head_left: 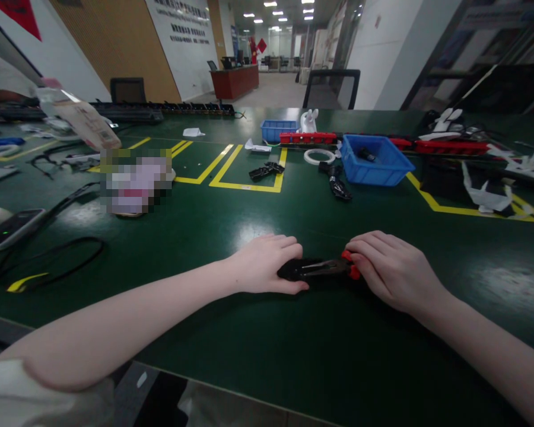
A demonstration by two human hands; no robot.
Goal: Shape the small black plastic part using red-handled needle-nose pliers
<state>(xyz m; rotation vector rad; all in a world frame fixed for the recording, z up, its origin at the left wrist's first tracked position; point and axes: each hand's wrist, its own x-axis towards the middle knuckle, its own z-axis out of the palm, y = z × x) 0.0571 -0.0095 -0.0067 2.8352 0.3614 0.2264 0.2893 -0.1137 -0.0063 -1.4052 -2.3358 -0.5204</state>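
Note:
A flat black part with a metal strip and a small red piece at its right end (317,268) lies on the dark green table (258,338) near me. My left hand (267,264) curls over its left end, fingers closed on it. My right hand (394,273) grips the right end at the red piece, fingers bent and pressed together. Both hands rest low on the tabletop.
Beyond the hands stand a large blue bin (374,160), a small blue bin (276,130), red rails (308,138), a white ring (319,156) and loose black parts (266,171). White pieces (485,196) lie at right. Black cables (48,261) and a device (9,228) lie at left.

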